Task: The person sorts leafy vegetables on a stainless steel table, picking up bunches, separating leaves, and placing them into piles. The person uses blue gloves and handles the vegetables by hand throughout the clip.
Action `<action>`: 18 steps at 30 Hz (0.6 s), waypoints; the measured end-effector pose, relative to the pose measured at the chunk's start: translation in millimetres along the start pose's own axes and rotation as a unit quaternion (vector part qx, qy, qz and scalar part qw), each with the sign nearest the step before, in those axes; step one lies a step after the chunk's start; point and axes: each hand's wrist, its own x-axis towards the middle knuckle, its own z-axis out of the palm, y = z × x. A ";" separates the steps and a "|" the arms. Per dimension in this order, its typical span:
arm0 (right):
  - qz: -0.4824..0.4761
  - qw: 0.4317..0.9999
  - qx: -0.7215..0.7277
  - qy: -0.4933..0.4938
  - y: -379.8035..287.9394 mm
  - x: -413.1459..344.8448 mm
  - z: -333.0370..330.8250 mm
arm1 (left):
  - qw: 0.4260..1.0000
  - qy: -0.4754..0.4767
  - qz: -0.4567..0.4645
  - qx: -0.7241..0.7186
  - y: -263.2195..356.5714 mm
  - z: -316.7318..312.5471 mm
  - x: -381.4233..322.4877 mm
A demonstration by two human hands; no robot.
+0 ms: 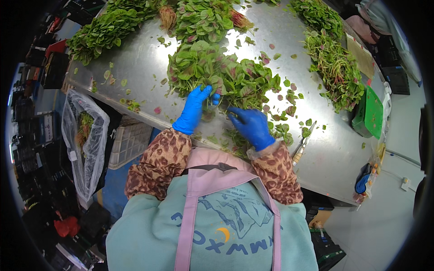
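Observation:
My left hand, in a blue glove, pinches a sprig of red-green amaranth at the near edge of a leafy heap. My right hand, also gloved in blue, is slightly blurred just to the right, its fingers pointing at the lower side of that heap; whether they grip anything cannot be seen. The loose amaranth heap lies on a metal table before both hands. Trimmed leaves are scattered under and beside my right hand. A knife with a wooden handle rests right of it.
Amaranth bunches with reddish roots lie at the back, and more greens line the right side. A green plastic container stands near the right edge. Left of the table is a plastic-lined crate. Another person's sleeve shows at upper right.

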 end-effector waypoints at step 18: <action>0.223 0.878 0.404 0.126 59.6 8.2 -32.0 | 0.999 0.032 -0.027 -0.003 -5.8 -3.1 -5.2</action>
